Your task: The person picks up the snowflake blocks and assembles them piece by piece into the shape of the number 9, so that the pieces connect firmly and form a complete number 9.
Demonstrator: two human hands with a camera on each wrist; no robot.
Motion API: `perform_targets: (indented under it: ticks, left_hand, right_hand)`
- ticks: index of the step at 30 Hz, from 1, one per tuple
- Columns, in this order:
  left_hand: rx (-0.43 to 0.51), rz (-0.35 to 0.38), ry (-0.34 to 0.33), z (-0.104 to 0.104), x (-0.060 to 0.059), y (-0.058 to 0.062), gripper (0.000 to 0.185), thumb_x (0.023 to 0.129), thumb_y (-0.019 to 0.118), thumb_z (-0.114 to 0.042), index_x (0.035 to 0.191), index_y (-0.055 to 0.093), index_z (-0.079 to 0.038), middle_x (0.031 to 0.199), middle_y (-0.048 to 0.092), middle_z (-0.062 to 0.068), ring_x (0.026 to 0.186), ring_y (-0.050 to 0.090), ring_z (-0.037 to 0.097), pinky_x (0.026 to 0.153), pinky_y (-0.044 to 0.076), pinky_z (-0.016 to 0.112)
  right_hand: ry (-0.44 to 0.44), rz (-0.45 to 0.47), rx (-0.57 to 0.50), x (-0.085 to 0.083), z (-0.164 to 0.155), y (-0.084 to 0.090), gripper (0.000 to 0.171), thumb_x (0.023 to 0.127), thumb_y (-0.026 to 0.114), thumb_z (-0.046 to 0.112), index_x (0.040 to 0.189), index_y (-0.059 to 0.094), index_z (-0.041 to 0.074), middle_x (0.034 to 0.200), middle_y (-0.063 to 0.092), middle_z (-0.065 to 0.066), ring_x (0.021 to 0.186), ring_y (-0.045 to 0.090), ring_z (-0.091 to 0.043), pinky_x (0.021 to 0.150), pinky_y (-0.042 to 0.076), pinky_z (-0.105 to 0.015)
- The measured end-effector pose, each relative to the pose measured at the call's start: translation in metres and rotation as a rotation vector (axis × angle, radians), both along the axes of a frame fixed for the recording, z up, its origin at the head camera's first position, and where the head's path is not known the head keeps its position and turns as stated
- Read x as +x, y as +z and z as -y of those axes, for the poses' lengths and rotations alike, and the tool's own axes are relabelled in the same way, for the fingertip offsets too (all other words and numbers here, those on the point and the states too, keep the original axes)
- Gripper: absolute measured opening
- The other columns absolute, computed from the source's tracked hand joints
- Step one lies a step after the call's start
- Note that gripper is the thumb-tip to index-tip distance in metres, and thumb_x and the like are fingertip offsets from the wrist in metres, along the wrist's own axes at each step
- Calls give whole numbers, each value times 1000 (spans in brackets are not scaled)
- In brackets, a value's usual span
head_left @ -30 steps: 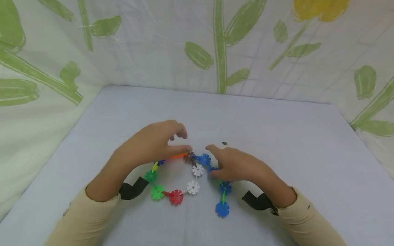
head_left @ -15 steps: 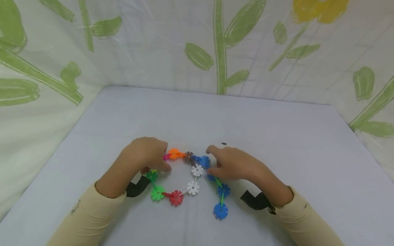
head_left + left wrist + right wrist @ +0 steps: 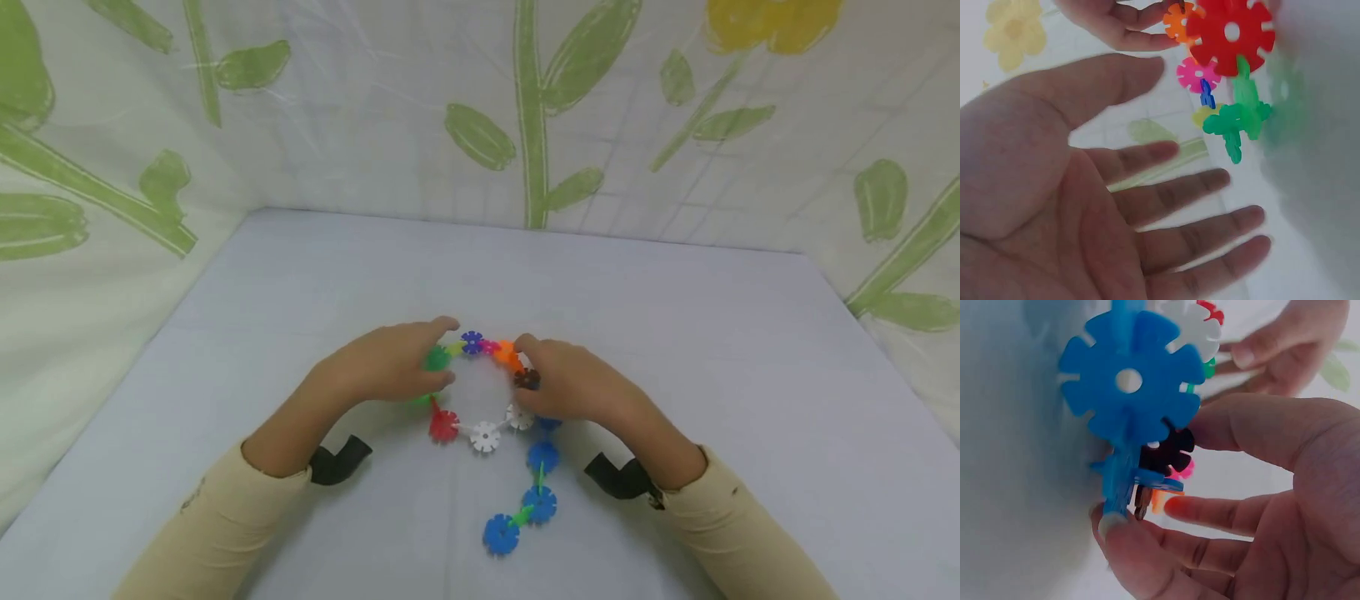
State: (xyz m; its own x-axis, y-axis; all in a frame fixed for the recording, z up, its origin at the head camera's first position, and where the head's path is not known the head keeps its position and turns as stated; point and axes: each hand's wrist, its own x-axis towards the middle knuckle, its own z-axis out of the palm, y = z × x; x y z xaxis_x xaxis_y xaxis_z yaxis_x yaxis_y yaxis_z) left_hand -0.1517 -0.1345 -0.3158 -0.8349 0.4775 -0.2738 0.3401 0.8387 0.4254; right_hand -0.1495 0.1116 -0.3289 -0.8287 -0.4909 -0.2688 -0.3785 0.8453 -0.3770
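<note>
From the head camera, the snowflake-disc chain (image 3: 487,417) lies flat on the desk (image 3: 675,350), just ahead of the person between the two hands, and most of the linking looks done: a closed ring of green, blue, pink, orange, brown, white and red discs, with a tail of blue discs (image 3: 534,492) running off its near right corner. That tail gives the piece its long axis, pointing back toward the person and a touch to the left, free end at the lowest blue disc (image 3: 501,534). What seems left is settling the ring's shape, since both hands are on it. The left hand (image 3: 382,367) rests against the ring's left side by the green disc (image 3: 436,359), fingers nearly straight. The right hand (image 3: 577,387) is curled over the right side at the brown disc (image 3: 527,379). Over to the left wrist view: the palm is wide open, fingers (image 3: 1197,187) spread and holding nothing, red and green discs (image 3: 1235,119) just beyond the fingertips. Now the right wrist view: thumb and fingers (image 3: 1210,512) close in around the brown disc (image 3: 1169,450) and a blue piece (image 3: 1129,381), apparently pinching that joint.
</note>
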Motion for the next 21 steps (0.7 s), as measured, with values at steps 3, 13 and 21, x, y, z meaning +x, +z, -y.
perform_targets:
  ticks: [3, 13, 21]
  left_hand:
    - [-56, -12, 37, 0, 2, 2, 69, 96, 66, -34, 153, 37, -9, 148, 50, 13, 134, 48, 32, 107, 40, 53]
    - [-36, -20, 30, 1, 2, 4, 62, 97, 65, -36, 149, 43, -9, 142, 55, 13, 128, 53, 31, 105, 42, 51]
    - [-9, -5, 79, 17, 3, -1, 63, 97, 63, -37, 150, 42, -11, 139, 57, 13, 125, 54, 32, 101, 45, 54]
  right_hand:
    - [-46, 23, -2, -7, -6, 1, 41, 93, 67, 21, 126, 51, 4, 84, 56, -6, 72, 54, -21, 59, 48, -30]
    - [-164, 53, -46, -28, -32, 0, 46, 95, 65, 23, 132, 47, 2, 85, 57, -10, 65, 55, -23, 55, 48, -32]
    - [-191, 75, -70, -26, -36, -4, 58, 96, 66, 31, 141, 45, 2, 97, 61, -14, 71, 60, -23, 63, 51, -35]
